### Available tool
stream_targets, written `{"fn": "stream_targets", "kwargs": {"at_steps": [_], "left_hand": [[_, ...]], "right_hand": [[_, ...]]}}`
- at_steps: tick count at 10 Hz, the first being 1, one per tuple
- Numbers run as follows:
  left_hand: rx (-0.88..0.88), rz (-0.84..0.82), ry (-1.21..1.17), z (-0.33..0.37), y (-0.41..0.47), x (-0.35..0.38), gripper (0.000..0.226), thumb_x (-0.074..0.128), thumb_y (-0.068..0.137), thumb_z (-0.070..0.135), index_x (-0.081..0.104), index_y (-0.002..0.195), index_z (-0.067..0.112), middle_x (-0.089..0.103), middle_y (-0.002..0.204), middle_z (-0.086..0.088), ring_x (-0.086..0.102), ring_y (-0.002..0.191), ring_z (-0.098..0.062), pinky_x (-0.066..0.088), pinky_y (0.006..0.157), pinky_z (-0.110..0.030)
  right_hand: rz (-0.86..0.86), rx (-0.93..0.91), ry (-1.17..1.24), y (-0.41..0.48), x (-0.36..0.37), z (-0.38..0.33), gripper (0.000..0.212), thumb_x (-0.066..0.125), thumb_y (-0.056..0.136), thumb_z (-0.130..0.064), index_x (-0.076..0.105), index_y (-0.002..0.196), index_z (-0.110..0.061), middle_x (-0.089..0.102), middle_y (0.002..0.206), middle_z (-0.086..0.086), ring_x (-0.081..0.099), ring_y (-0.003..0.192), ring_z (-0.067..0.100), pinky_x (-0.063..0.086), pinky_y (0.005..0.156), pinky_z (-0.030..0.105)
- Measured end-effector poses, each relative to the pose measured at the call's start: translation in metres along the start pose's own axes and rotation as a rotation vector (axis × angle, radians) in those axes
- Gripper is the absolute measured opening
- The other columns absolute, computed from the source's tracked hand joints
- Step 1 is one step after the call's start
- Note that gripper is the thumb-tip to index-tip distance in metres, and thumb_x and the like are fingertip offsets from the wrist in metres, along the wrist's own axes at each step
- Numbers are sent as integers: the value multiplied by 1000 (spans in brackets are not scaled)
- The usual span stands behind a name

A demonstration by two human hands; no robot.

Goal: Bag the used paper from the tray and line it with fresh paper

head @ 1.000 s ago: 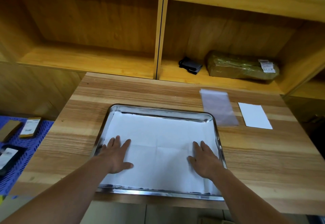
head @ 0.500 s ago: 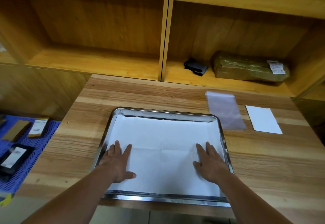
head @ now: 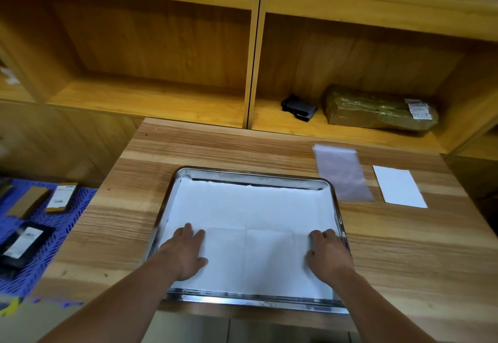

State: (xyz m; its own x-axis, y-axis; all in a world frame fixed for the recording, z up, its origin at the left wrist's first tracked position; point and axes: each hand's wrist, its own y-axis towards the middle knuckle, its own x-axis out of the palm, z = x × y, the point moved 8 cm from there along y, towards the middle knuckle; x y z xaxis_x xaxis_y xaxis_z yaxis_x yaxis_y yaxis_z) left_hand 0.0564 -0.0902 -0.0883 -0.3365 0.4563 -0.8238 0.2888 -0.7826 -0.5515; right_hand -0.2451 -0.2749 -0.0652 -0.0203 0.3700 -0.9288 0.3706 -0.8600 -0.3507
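Observation:
A steel tray [head: 252, 175] lies on the wooden table, lined with a white creased paper sheet [head: 250, 216]. My left hand [head: 186, 251] rests on the paper near the tray's left side, fingers curled down onto the sheet. My right hand [head: 327, 255] presses on the paper near the right rim, fingers also bent. Neither hand holds anything. A clear plastic bag [head: 341, 173] lies flat on the table to the right of the tray. Beside it lies a small folded white paper [head: 398, 186].
The wooden table [head: 215, 148] stands against open shelves; the right shelf bay holds a taped brown parcel [head: 377, 108] and a black item [head: 299, 107]. A blue crate [head: 35, 235] with small boxes sits low at the left.
Both hands have drawn slightly toward the tray's sides and their fingers have curled from flat to bent on the paper. The camera has shifted a little.

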Motion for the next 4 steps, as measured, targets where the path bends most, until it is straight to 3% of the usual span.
{"fn": "stream_targets", "kwargs": {"at_steps": [2,4], "left_hand": [[24,-18,-32,17,-14,-12,68,48,98,55,33,155,21,34,160,-8,38,144,-26,37,116,-39],[51,-13,-105,34,-34,-38,60,50,99,53,45,151,23,44,156,-4,46,140,-25,38,114,-35]], "right_hand": [[-33,-23,68,-18,-7,-4,46,51,96,-33,49,141,-26,48,139,4,54,124,23,49,97,33],[-117,-37,69,-38,-18,-11,41,51,99,-39,50,139,-28,46,140,4,58,119,25,48,91,31]]}}
